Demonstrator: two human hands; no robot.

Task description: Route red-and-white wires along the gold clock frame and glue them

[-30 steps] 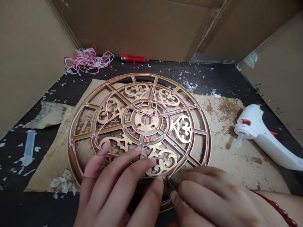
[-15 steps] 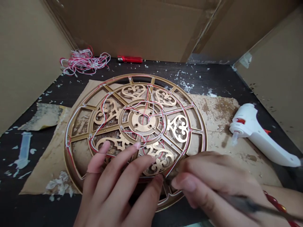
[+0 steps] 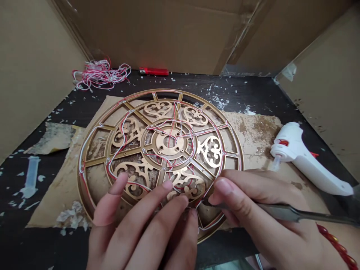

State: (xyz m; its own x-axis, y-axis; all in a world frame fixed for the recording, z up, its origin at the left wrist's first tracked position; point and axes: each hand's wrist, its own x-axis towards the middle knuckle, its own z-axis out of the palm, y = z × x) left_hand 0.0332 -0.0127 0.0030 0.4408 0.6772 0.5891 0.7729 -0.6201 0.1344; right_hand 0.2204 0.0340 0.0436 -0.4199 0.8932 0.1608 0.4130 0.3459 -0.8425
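Observation:
A round gold openwork frame point(image 3: 172, 147) with scroll ornaments lies on brown paper, red and white wires running along its ribs and rings. My left hand point(image 3: 146, 225) rests over its near edge, fingers spread, fingertips on the scrollwork and ribs; its thumb is hidden. My right hand point(image 3: 253, 210), closed at the lower right rim, grips dark metal tweezers point(image 3: 284, 212) whose back end points right. Their tips reach under my thumb to the wire by the rim, close to my left fingertips; whether they pinch it I cannot tell.
A white glue gun point(image 3: 312, 161) lies at the right on the brown paper point(image 3: 255, 138). Tangled red-white wire point(image 3: 101, 75) and a red lighter point(image 3: 154, 71) sit at the back. Cardboard walls point(image 3: 157, 33) enclose the table. A clear glue piece point(image 3: 31, 176) and white scraps are at left.
My right hand has moved slightly up and turned, and the tweezers now lie flatter. My left fingers have shifted a little right and down. The frame stays nearly in place.

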